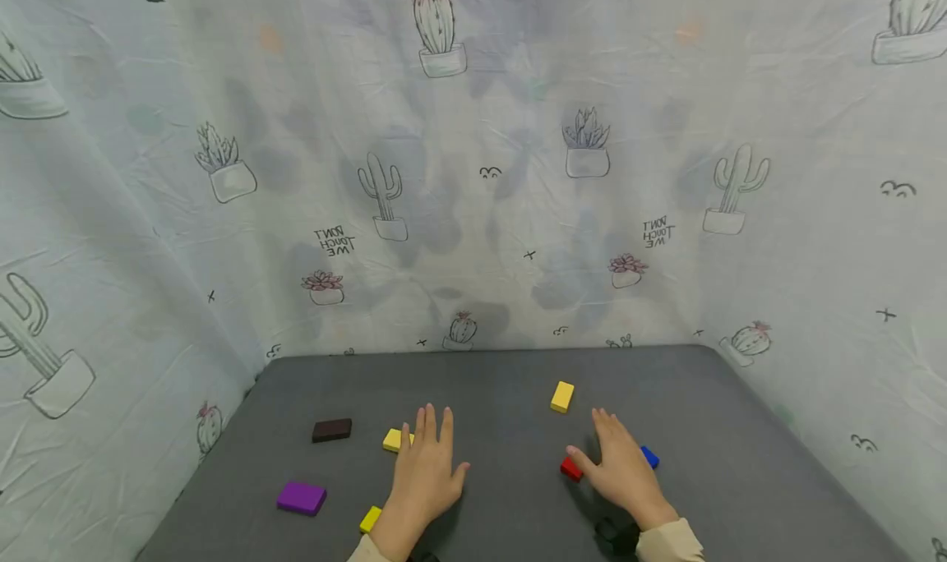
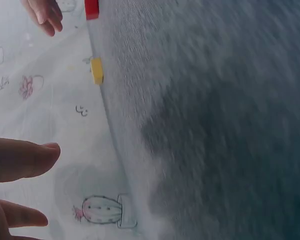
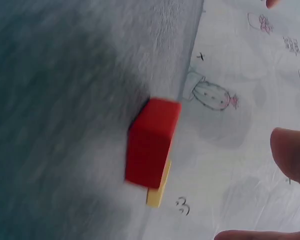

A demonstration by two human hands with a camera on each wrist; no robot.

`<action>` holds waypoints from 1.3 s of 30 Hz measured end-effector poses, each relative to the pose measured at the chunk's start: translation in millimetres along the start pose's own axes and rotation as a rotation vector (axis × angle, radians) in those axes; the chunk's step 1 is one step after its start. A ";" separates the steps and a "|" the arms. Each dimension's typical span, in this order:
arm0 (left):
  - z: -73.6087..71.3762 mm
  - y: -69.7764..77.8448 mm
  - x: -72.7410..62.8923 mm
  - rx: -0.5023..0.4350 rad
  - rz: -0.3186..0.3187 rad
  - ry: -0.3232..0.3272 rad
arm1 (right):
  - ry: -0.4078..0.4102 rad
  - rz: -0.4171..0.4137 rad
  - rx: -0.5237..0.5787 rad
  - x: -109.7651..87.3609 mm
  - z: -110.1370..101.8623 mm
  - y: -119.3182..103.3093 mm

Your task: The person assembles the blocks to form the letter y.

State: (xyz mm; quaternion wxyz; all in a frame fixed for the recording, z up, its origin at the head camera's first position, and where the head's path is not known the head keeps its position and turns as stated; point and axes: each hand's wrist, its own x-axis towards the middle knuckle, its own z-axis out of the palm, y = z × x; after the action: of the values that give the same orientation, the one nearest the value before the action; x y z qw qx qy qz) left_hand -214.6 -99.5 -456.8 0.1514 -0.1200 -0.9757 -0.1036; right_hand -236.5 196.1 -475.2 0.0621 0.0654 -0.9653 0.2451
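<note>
My left hand (image 1: 429,473) hovers over the grey table, fingers spread and nothing in them. Partly behind its little finger lies a yellow block (image 1: 392,439); a second yellow block (image 1: 371,518) sits beside the wrist. Out to the right, my right hand (image 1: 627,470) also has straight fingers and holds nothing. Near its thumb rests a red block (image 3: 152,142), large in the right wrist view. A blue block (image 1: 650,457) shows partly past the far side of that hand. Both thumbs appear apart from any block in the wrist views.
Farther back lies another yellow block (image 1: 562,397). On the left are a dark brown block (image 1: 331,430) and a purple block (image 1: 302,499). The grey table (image 1: 503,480) is bordered at the back and sides by a pale cactus-print curtain (image 1: 488,241).
</note>
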 end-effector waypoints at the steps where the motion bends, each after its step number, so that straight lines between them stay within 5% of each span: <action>1: 0.5 0.8 -0.6 -0.003 0.006 0.004 | -0.004 0.010 0.007 -0.5 -0.6 1.5; 5: 2.8 5.7 -1.0 -0.022 0.047 0.004 | -0.026 0.057 0.031 -4.5 -6.2 9.9; 11: 7.9 21.7 3.3 -0.046 0.175 -0.098 | -0.042 0.117 0.018 -13.1 -20.7 31.3; 16: 14.1 32.4 10.0 -0.201 0.227 -0.203 | -0.053 0.160 0.044 -18.0 -29.7 47.9; 23: 23.4 34.4 12.7 -0.469 0.184 -0.319 | -0.055 0.212 0.117 -24.0 -30.8 61.0; 39: 41.6 64.5 30.5 -0.636 0.136 -0.274 | -0.077 0.262 0.281 -24.3 -22.9 78.6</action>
State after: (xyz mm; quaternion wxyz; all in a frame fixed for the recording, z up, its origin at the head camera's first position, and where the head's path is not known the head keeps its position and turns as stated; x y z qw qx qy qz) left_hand -236.9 -22.2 -475.2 -0.0194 -0.2388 -0.8956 -0.3749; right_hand -223.0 277.9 -495.5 -0.0172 -0.0435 -0.9235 0.3808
